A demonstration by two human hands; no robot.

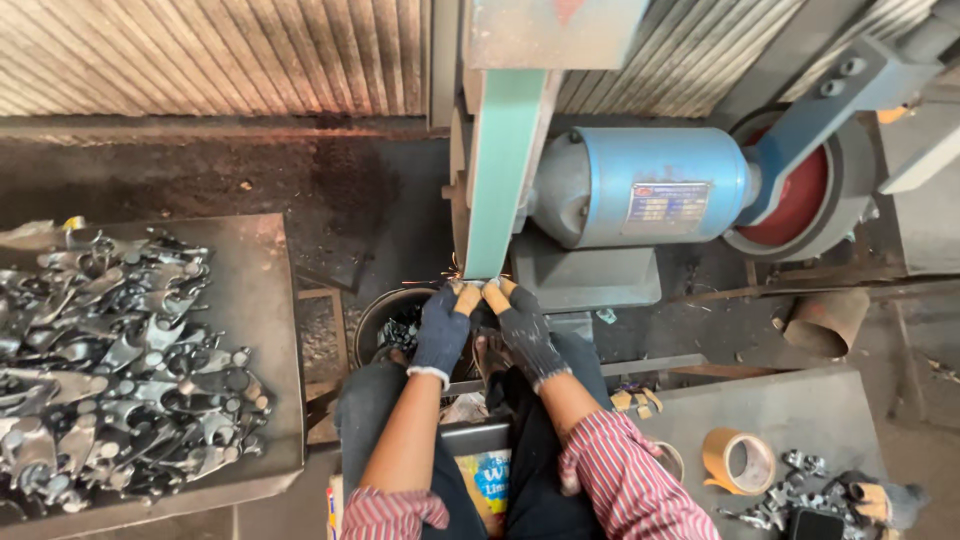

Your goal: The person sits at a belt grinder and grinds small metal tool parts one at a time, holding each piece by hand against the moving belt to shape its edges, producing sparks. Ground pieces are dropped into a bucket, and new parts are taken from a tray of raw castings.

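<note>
Both gloved hands are pushed up against the bottom of the green sanding belt (503,170), fingertips together, with a few sparks coming off just to the left of them. The left hand (443,328) and the right hand (522,328) are pinched around something small between them, but the piece itself is hidden by the gloves, so what it is cannot be told.

Right behind the belt sits the blue motor (640,185), and further right a red wheel (800,200) in a grey guard. Below the hands, between the knees, is a dark round bucket (385,310).

To the left, a flat metal tray (270,300) carries a big heap of grey metal parts (110,370), well apart from the hands. To the right, a grey metal table (780,410) holds a roll of brown tape (738,461), a few more metal parts (790,485) and a spare glove (880,500) at its near corner. A rusty pipe piece (828,320) lies on the ground beyond that table.

The floor is dark and dirty with grit. The wall behind the machine is ribbed sheet metal (220,55).
</note>
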